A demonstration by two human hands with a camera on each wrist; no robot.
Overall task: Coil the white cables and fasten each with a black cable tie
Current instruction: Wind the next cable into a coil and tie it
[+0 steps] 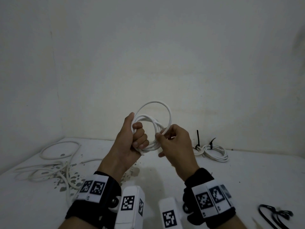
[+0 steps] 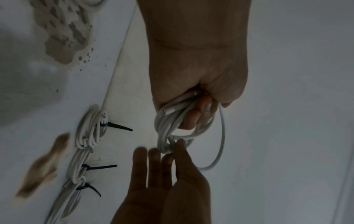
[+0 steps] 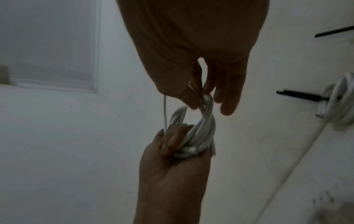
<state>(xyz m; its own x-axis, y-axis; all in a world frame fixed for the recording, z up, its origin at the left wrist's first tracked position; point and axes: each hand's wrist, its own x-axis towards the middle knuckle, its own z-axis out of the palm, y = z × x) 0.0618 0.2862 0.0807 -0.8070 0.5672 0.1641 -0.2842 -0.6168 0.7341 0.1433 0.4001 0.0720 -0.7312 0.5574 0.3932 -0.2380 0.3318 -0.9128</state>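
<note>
Head view shows our left hand (image 1: 132, 139) clenched round the round white cable coil (image 1: 153, 126); our right hand (image 1: 175, 142) pinches its far side. Loosening either grip could spring the untied loops apart.

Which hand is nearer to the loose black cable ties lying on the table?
Right. The right hand is raised left of the loose black cable ties; the left hand is further left, gripping the coil.
</note>
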